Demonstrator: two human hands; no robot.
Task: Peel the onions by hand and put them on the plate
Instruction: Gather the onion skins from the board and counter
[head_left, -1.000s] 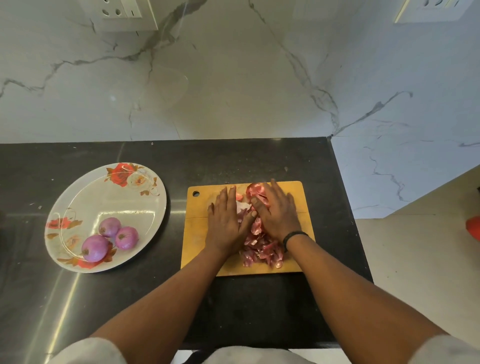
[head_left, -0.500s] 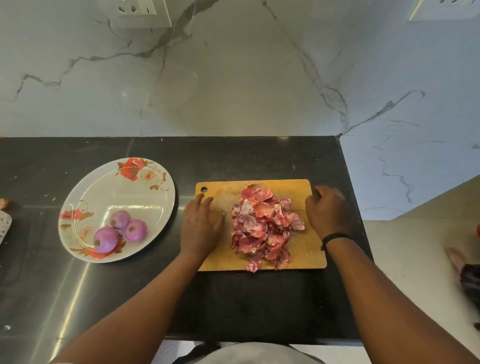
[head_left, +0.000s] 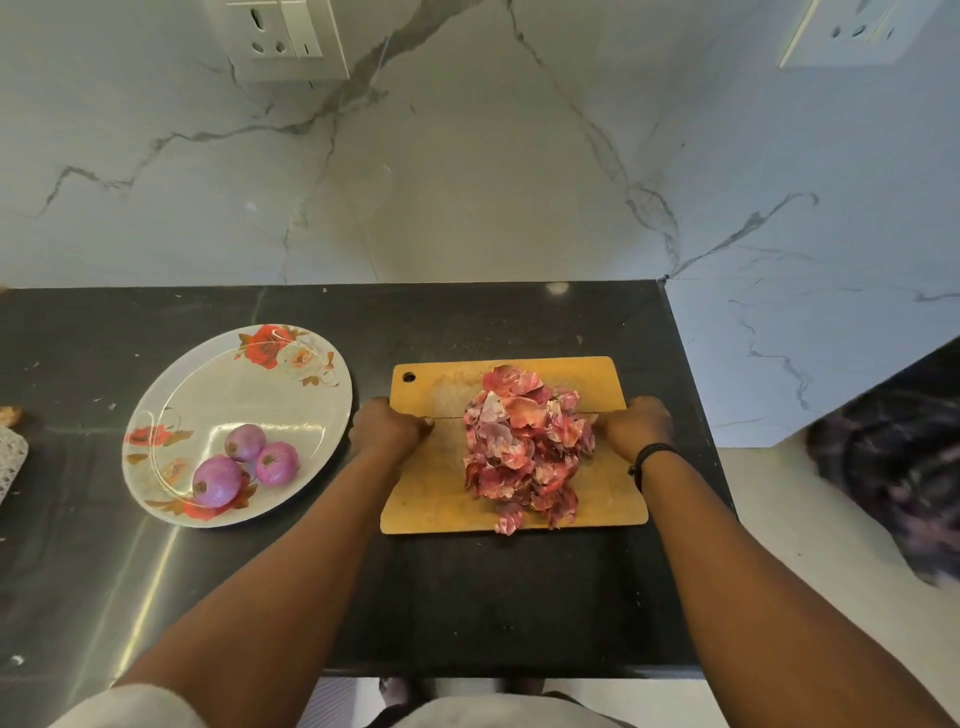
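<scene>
Three peeled purple onions lie together at the near side of a white oval plate with red flower prints, on the left of the black counter. To its right a wooden cutting board carries a heap of pink onion skins. My left hand grips the board's left edge, thumb on top. My right hand grips the board's right edge; a black band circles that wrist.
The black counter ends just right of the board, with pale floor beyond. A marble wall with two socket plates rises behind. A white lacy object shows at the far left edge. A dark blurred shape sits at the right.
My hands left the heap of skins in the board's middle and moved apart to its left and right edges, where they now grip it.
</scene>
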